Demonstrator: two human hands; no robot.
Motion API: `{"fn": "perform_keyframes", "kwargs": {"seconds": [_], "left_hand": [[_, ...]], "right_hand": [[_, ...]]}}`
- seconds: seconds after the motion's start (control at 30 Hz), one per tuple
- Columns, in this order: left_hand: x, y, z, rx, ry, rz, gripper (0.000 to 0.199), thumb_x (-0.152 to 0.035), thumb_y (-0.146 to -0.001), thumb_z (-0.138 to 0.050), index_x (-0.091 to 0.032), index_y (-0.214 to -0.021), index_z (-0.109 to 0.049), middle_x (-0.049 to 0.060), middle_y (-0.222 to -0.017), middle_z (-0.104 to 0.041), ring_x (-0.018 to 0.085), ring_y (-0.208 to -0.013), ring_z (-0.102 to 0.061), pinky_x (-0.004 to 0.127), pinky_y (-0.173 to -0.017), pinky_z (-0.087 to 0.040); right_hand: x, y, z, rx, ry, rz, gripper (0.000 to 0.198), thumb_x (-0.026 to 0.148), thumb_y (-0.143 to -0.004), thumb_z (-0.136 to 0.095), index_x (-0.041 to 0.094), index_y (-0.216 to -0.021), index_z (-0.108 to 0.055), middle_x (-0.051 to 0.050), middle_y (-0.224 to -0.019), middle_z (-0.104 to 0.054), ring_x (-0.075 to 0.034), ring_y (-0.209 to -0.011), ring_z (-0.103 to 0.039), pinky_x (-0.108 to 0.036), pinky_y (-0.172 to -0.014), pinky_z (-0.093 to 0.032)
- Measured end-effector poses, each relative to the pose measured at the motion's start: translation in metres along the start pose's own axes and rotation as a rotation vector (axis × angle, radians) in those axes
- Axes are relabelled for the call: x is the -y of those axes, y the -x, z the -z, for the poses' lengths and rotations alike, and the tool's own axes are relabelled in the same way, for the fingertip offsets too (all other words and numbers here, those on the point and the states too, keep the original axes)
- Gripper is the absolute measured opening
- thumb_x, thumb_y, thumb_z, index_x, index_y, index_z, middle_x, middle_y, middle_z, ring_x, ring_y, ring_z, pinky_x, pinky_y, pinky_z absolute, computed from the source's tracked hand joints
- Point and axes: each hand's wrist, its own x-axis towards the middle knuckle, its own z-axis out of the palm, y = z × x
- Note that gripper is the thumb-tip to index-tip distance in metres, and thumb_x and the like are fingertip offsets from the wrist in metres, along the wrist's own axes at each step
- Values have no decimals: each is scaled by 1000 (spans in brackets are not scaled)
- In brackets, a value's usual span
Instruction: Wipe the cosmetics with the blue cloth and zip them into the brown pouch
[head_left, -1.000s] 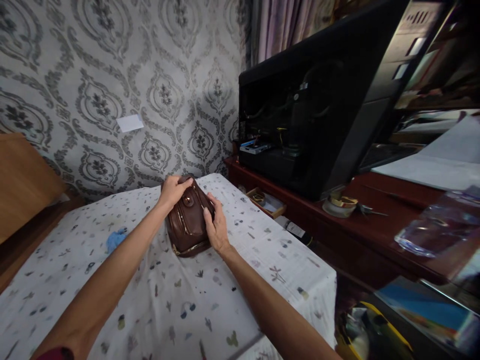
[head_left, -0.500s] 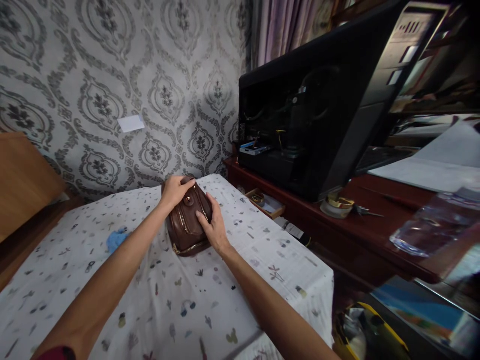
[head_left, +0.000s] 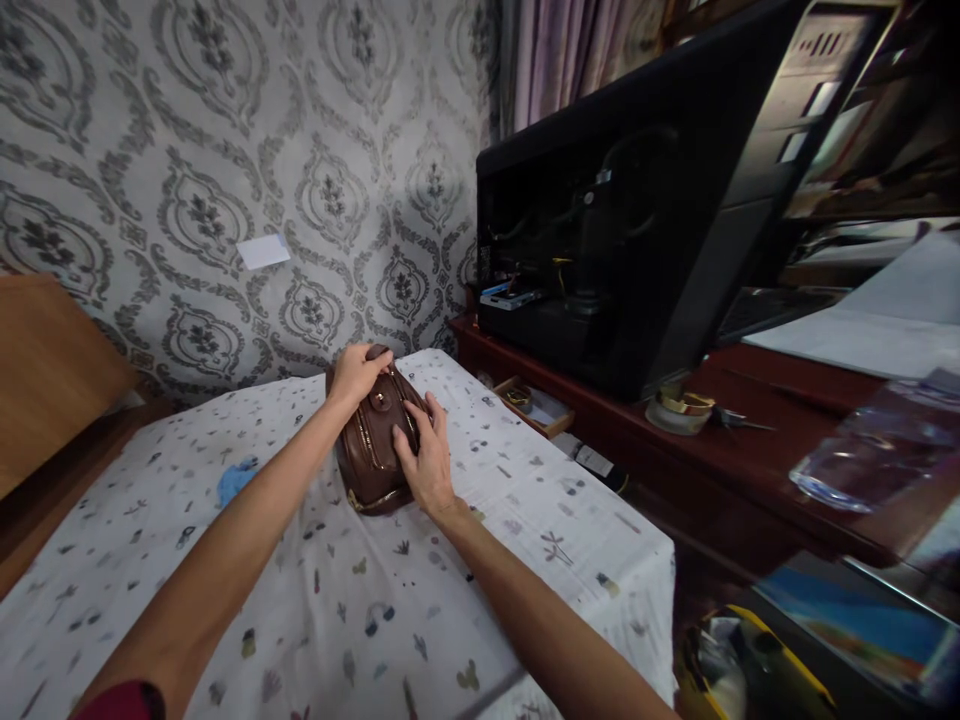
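Two bare forearms, long and slender, entering from the bottom edge of the head view. Left hand [head_left: 358, 372] and right hand [head_left: 424, 462] both bare: no rings, no watch, no bracelet visible. Fingernails short and unpainted as far as can be told (too small to judge finely). At the lower left corner, on the left upper arm, a dark red sleeve hem [head_left: 124, 700], short-cut and rounded. Right arm uncovered up to the frame edge.

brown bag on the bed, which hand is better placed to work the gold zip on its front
Probably the right hand: its fingers rest on the brown bag front beside the gold zip. The left hand grips the top end.
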Motion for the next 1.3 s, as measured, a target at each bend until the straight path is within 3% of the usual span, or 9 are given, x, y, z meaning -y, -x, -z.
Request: {"fn": "perform_keyframes", "kwargs": {"seconds": [0.2, 0.37, 0.57, 0.67, 0.8, 1.03, 1.3], "left_hand": [[-3, 11, 7, 13, -49, -48, 31, -46, -78, -58, -19, -63, -62, 3, -64, -66, 18, -63, -58, 28, -63, -41], [-8, 15, 15, 37, -152, -107, 33, -47, -82, -55, -20, -66, -63, 2, -65, -65, 18, -63, -55, 28, -64, -40], [-11, 15, 42, 45, -323, -173, 29, -50, -77, -65, -22, -69, -67, 4, -73, -67, 22, -74, -56, 30, -68, -38], [-4, 12, 59, 46, -381, -148, 30, -51, -73, -69, -22, -69, -68, 1, -65, -63, 20, -67, -53, 29, -64, -35], [9, 9, 74, 63, -427, -105, 28, -45, -72, -66, -22, -57, -62, -3, -52, -53, 17, -57, -48, 28, -59, -31], [17, 10, 73, 15, -505, -97, 25, -36, -77, -59, -23, -56, -60, 1, -54, -57, 21, -61, -53, 30, -61, -33], [6, 16, 72, 40, -581, -127, 19, -33, -79, -57, -24, -64, -65, 4, -60, -62, 24, -67, -57, 30, -66, -38]], "right_hand": [[-2, -3, 4, 11, -7, 50, 40, 37, -99, -51, 18, -133, -58, -18, -148, -45, -30, -140, -44, -53, -117, -39], [-1, -2, 8, 30, 37, 80, 45, 37, -100, -48, 22, -143, -50, -17, -149, -44, -29, -140, -44, -53, -116, -39], [9, 2, 11, 59, 208, 271, 46, 35, -99, -50, 26, -144, -52, -13, -159, -36, -34, -147, -32, -59, -118, -28], [13, 2, 12, 100, 257, 319, 42, 32, -99, -50, 29, -141, -55, -10, -156, -43, -31, -148, -33, -58, -119, -23], [13, 3, 11, 97, 278, 347, 38, 32, -98, -51, 28, -135, -60, -11, -152, -48, -30, -147, -35, -57, -118, -25], [11, 3, 12, 132, 246, 358, 40, 35, -95, -56, 28, -134, -61, -11, -154, -44, -34, -147, -32, -58, -117, -27], [11, 2, 11, 132, 229, 353, 40, 35, -94, -55, 27, -133, -61, -11, -152, -45, -33, -147, -31, -57, -116, -30]]}}
